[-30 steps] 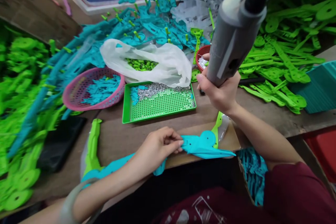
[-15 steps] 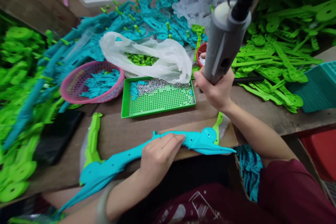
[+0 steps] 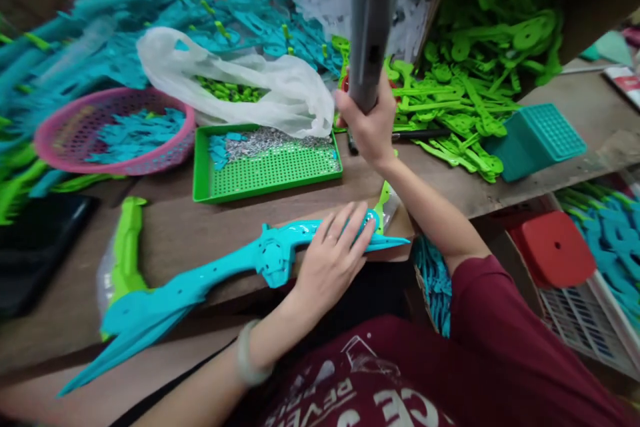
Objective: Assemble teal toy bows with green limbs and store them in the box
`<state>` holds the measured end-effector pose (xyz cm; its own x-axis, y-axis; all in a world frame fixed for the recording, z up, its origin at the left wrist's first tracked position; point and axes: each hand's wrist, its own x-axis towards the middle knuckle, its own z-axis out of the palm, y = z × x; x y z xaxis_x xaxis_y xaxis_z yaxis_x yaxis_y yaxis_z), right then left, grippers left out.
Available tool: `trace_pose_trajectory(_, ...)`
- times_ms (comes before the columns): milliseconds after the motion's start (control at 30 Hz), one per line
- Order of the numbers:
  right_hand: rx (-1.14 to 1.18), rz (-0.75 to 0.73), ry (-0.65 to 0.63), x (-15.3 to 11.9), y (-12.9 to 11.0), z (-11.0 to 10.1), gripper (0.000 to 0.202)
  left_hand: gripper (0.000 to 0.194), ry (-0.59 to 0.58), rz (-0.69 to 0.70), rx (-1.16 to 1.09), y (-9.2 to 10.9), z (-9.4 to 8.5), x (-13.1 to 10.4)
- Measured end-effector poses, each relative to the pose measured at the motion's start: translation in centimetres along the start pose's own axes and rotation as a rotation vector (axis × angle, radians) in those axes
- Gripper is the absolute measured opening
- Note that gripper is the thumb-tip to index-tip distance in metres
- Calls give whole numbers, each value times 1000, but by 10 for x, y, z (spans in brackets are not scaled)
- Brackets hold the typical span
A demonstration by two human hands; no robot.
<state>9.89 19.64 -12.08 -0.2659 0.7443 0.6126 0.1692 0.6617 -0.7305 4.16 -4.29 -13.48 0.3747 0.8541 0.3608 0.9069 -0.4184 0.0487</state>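
Note:
A long blue plastic bow-shaped part (image 3: 220, 267) lies along the table's front edge, over light green pieces at both ends. My left hand (image 3: 333, 250) rests on its right portion, fingers spread and lying flat. In my right hand (image 3: 370, 120) is an upright grey electric screwdriver (image 3: 367, 40), fingers wrapped round its lower body; the tool's tip is hidden. Behind the part stands a green perforated tray (image 3: 270, 173) with small screws and blue bits. A green piece (image 3: 127, 247) shows near the part's left end.
A pink basket (image 3: 55, 147) of blue bits and a white plastic bag (image 3: 300, 93) with green pieces stand behind. Green parts (image 3: 450, 107) and a teal container (image 3: 525, 147) are at the right. A black object (image 3: 40, 247) lies left; a red stool (image 3: 555, 250) is lower right.
My left hand has slid right along the blue part and its fingers have spread, uncovering the part's middle. The view has shifted right, while my right hand still holds the screwdriver.

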Motion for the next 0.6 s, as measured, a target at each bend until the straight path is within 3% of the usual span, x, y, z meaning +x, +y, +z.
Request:
trace_pose_trajectory(100, -72, 26, 13, -5, -12, -4, 45, 51, 100, 103, -136, -4, 24, -2)
trace_pose_trajectory(233, -139, -60, -123, -38, -36, -49, 50, 52, 155, 166, -107, -8, 30, -25)
trace_pose_trajectory(300, -196, -141, -281, -66, -44, -82, 45, 48, 162, 164, -91, -10, 25, -36)
trace_pose_trajectory(400, -307, -340, -653, -108, -49, -120, 40, 41, 200, 202, -112, -12, 23, -44)
trace_pose_trajectory(500, -439, -541, -849, -134, -44, -133, 39, 35, 261, 250, -164, -15, 27, -48)
trace_pose_trajectory(600, -572, -749, -818, -143, -38, -129, 31, 29, 261, 236, -217, -15, 29, -53)
